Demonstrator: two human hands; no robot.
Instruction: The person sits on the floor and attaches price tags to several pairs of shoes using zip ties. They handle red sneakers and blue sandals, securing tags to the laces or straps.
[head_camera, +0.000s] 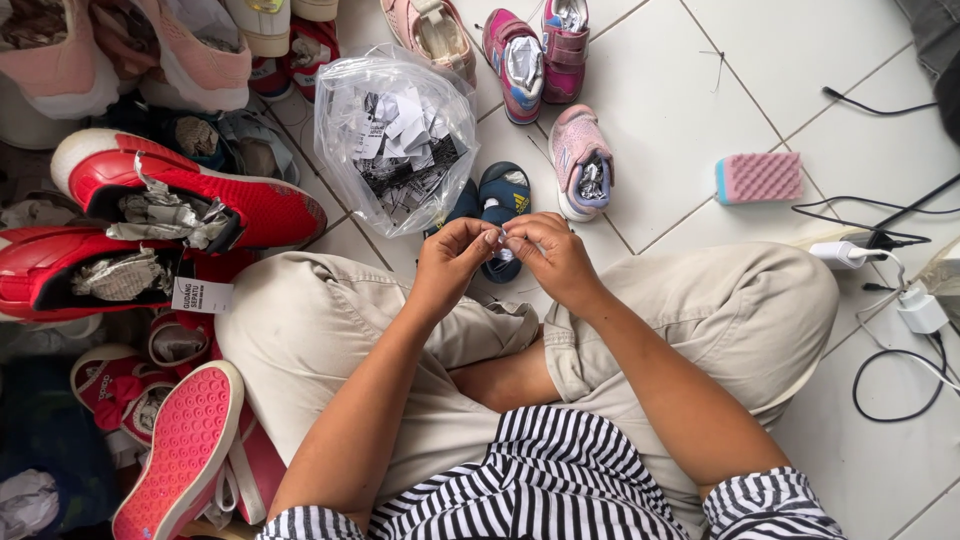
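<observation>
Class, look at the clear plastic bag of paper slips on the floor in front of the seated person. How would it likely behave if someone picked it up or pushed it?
The bag would probably feel light, since it seems to hold only loose paper slips. Its thin, crinkled film suggests it is floppy and would sag and change shape when lifted. Its top looks loosely gathered, so if pushed or tipped it might slump and spill rather than roll.

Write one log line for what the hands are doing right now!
left hand: pinching small tag | right hand: pinching same tag | below: navy shoe | ahead: bag of tags
</observation>
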